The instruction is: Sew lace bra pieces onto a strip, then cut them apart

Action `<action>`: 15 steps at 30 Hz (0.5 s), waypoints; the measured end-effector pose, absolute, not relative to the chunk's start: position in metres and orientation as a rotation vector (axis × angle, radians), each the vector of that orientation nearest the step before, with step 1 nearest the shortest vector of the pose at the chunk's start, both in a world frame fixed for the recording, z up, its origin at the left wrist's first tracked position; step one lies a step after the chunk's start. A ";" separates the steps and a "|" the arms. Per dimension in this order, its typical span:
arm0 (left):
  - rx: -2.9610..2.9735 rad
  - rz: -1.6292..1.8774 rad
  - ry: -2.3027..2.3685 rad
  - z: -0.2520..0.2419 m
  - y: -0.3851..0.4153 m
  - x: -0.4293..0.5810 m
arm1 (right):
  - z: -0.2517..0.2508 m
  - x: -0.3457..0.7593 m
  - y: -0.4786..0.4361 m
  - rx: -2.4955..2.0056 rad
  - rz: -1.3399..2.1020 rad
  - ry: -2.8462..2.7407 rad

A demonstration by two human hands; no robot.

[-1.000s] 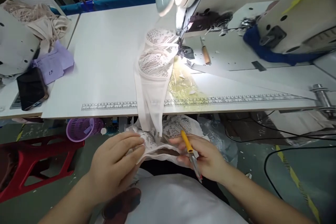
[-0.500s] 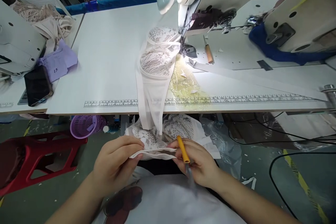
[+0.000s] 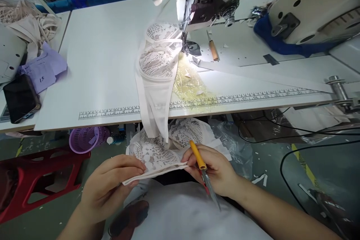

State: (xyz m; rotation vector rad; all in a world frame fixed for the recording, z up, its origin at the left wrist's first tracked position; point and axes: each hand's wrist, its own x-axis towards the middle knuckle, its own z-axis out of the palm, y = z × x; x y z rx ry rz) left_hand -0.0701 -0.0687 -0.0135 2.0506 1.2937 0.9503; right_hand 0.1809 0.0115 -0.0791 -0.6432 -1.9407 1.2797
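My left hand (image 3: 114,185) pinches the left end of a white edge band on a lace bra (image 3: 157,157) in my lap. At the other end of that edge, my right hand (image 3: 212,167) grips the band between thumb and fingers. Tucked in the same right hand is a pointed metal tool with a yellow tube handle (image 3: 198,155), its blade aimed down toward my lap; a bit of red shows beside the blade. Another white lace bra piece (image 3: 159,63) lies by the sewing machine needle (image 3: 183,39) and drapes over the table edge onto the bra in my lap.
The white table (image 3: 92,56) carries a printed ruler along its front edge. A wooden-handled tool (image 3: 213,49) and yellow plastic film (image 3: 188,82) lie by the machine. To the left are a phone (image 3: 21,98), purple paper (image 3: 46,67), a purple basket (image 3: 87,140) and a red stool (image 3: 42,180).
My left hand has moved left and a little down, drawing the bra edge from an open fold to a straight line. The tool's blade shows more clearly. The whole view has shifted.
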 end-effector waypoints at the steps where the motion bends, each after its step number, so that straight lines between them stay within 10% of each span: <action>1: 2.061 0.939 1.287 -0.013 -0.068 -0.070 | -0.079 0.181 0.011 -0.644 1.269 -1.944; 15: 1.725 0.728 1.436 -0.012 -0.074 -0.073 | -0.076 0.194 0.013 -0.632 1.092 -2.005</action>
